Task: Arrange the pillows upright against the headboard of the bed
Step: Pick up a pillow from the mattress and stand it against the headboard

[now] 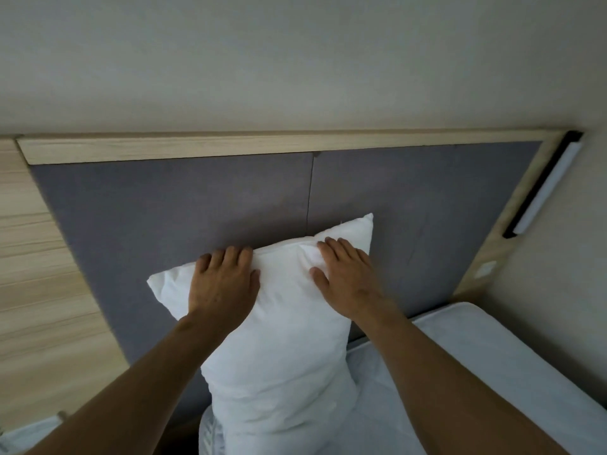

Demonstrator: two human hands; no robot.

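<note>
A white pillow (282,339) stands upright on the bed, its back against the grey padded headboard (164,205). My left hand (223,280) lies over the pillow's top edge on the left, fingers curled behind it. My right hand (345,277) rests on the top edge towards the right corner, fingers spread and pressing the fabric. The pillow's upper right corner sticks up above my right hand. Both forearms reach in from the bottom of the view.
The white mattress (476,349) stretches to the right of the pillow. A pale wooden frame (197,149) tops the headboard, with wood panelling (36,274) at the left. A long wall lamp (548,188) and a small switch plate (485,270) sit at the right.
</note>
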